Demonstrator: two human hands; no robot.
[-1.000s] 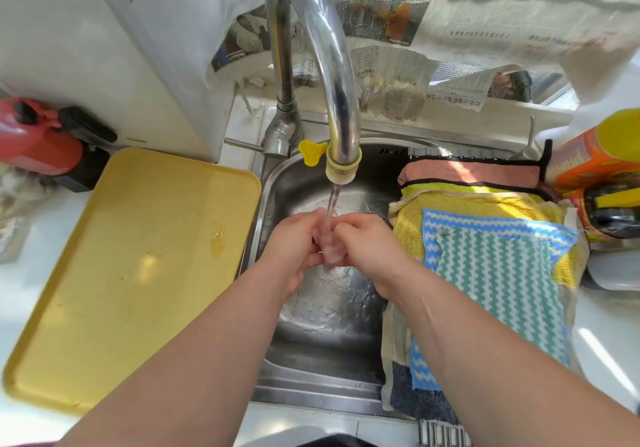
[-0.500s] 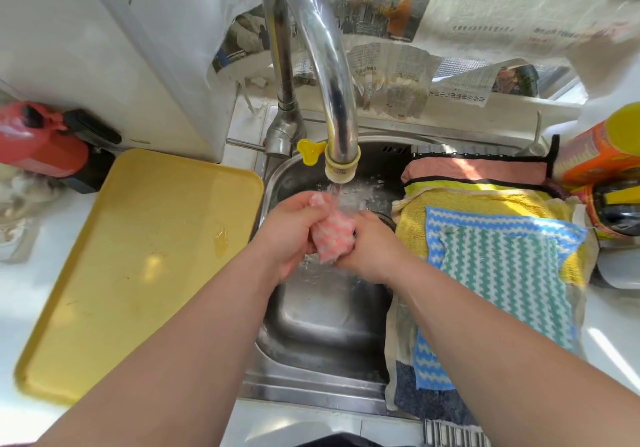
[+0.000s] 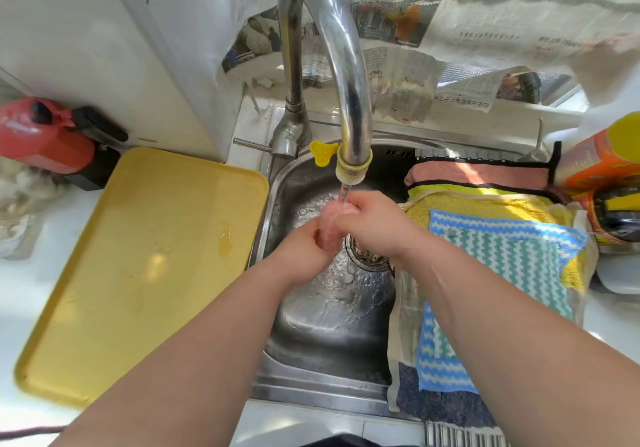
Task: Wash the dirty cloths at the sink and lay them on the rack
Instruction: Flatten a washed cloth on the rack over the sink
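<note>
Two hands meet under the running tap. The left hand (image 3: pixel 304 252) and the right hand (image 3: pixel 374 228) each have their grip curled round a small wadded pink cloth (image 3: pixel 330 225), which is squeezed between them, the right at one o'clock of the left. A thin stream of water (image 3: pixel 344 193) falls from the yellow nozzle (image 3: pixel 353 166) of the chrome swan-neck tap (image 3: pixel 332 48) onto the cloth. The wad is held above the steel sink (image 3: pixel 332 325), at eleven o'clock of the drain strainer (image 3: pixel 367 256).

At three o'clock of the basin a slatted rack (image 3: pixel 460 434) carries overlapping cloths. A blue-and-green zigzag cloth (image 3: pixel 502 256) lies on top with a yellow towel (image 3: pixel 485 206) under it. A salmon cloth with black trim (image 3: pixel 478 176) is at the far end and a dark blue cloth (image 3: pixel 443 408) at the near end.

At nine o'clock a yellow tray (image 3: pixel 138 266) rests on the white bench (image 3: pixel 20 308), with a small puddle (image 3: pixel 225 238) near its right edge. Newspaper (image 3: pixel 485 31) hangs at twelve o'clock behind the tap.
</note>
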